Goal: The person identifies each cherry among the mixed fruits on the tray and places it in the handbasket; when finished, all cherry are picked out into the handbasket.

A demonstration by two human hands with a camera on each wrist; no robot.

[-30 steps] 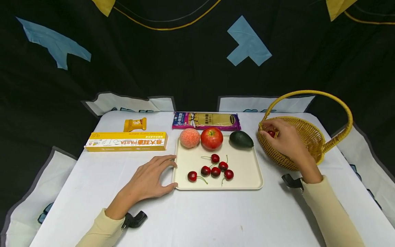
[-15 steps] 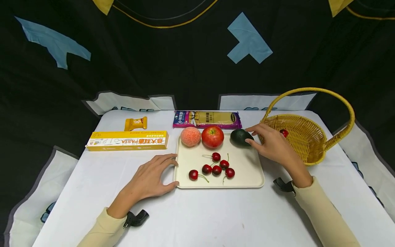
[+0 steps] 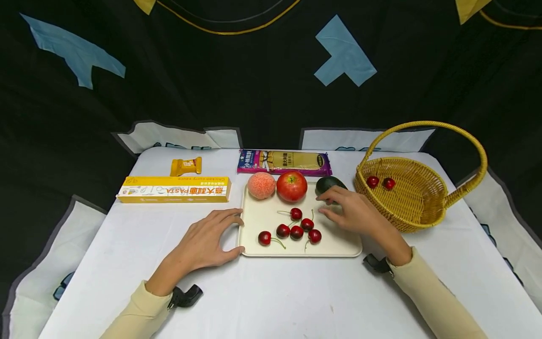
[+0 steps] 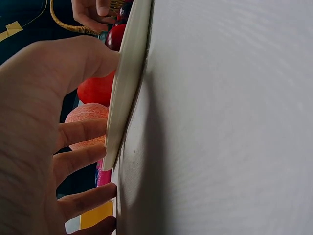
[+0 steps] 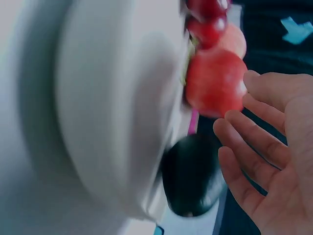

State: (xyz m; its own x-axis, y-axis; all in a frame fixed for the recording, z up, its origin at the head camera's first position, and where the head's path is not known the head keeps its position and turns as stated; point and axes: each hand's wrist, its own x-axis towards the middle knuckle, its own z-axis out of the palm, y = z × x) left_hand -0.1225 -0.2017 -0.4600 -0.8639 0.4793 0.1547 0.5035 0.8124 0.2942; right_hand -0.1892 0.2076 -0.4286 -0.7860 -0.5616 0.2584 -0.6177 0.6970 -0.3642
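A cream tray [image 3: 254, 221] carries several dark red cherries [image 3: 296, 232], a red apple [image 3: 291, 186], a pink textured ball-shaped fruit [image 3: 261, 185] and a dark green avocado [image 3: 325, 182]. At the tray's left edge, my left hand [image 3: 207, 240] rests with thumb and fingertips spread against the rim, as the left wrist view also shows. My right hand [image 3: 353, 209] hovers over the tray's right part, nothing in its fingers, partly covering the avocado. Two cherries [image 3: 388, 183] lie inside the yellow wicker basket [image 3: 417, 221] to the right.
Behind the tray lies a purple and gold pasta packet [image 3: 292, 161]. Left of it are a yellow and white pasta box [image 3: 173, 189] and a small yellow wrapped snack [image 3: 186, 166]. The basket's tall handle [image 3: 440, 125] arches up on the right.
My right hand has let go of a cherry in the basket and moved left, out over the tray beside the avocado. The left hand stays at the tray's edge.
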